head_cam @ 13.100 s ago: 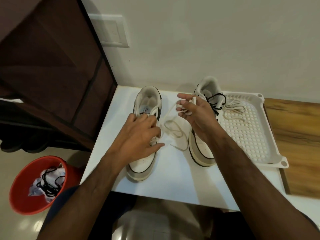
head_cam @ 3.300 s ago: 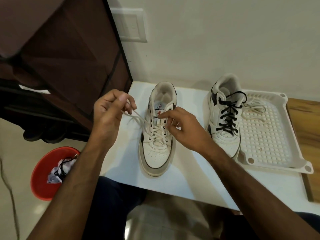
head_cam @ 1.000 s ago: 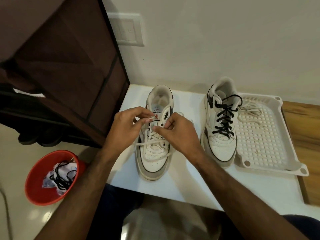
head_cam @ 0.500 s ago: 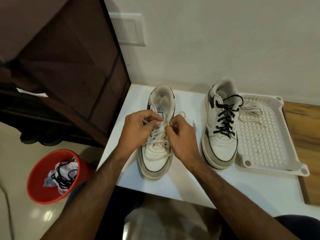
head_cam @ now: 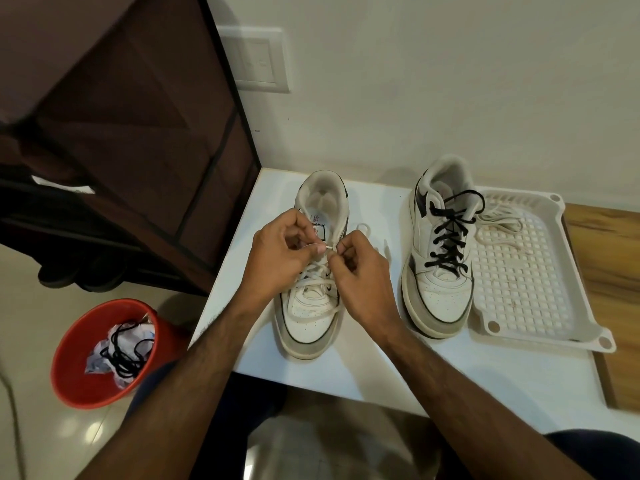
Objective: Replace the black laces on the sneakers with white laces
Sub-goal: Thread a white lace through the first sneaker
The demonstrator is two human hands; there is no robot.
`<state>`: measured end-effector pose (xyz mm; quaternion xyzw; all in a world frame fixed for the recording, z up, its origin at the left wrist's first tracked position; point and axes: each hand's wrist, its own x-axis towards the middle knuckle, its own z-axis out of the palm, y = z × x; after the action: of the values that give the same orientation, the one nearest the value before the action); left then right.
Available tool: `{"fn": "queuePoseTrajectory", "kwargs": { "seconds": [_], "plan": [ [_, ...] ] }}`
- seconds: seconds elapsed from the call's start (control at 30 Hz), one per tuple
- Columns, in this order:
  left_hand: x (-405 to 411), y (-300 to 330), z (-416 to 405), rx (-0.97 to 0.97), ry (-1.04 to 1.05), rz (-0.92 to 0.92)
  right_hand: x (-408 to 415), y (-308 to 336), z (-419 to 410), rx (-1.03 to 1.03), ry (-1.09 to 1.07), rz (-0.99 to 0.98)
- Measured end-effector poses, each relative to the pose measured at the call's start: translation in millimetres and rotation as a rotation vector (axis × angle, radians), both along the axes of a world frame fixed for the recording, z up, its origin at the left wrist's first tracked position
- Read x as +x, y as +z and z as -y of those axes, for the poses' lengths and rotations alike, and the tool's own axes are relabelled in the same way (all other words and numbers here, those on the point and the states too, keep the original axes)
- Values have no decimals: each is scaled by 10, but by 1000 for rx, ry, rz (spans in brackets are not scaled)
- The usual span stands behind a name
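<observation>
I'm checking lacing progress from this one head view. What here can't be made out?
- Upper eyelets of the left sneaker: covered by the left hand and right hand.
- Tongue label print: too small.
- Bucket contents beneath the black lace: hidden.

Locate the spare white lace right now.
Head view, right side: the spare white lace lies loose in the far end of the white perforated tray, right beside the black-laced sneaker.
</observation>
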<state>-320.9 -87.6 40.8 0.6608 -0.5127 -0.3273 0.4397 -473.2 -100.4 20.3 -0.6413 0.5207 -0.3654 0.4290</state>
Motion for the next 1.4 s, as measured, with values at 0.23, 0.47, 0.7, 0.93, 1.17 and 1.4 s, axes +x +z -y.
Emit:
{"fn": "queuePoseTrajectory", "kwargs": {
  "seconds": [0.23, 0.47, 0.7, 0.93, 1.17, 1.4],
  "plan": [
    [5, 30, -4, -5, -34, 17, -1, 4, -6, -18, -1, -13],
    [-7, 36, -5, -18, -12, 42, -6, 23, -10, -26, -6, -28],
    [-13, 5, 4, 14, 10, 31, -9, 43, -20, 28, -28, -41],
    [-53, 3, -5, 15, 8, 27, -24, 27, -13, 47, -25, -22],
    [-69, 11, -12, -47, -81, 112, -189, 36, 102, 213, 49, 123],
    [47, -4, -30, -91, -215, 362, -228, 124, 141, 100, 45, 86]
  ]
}}
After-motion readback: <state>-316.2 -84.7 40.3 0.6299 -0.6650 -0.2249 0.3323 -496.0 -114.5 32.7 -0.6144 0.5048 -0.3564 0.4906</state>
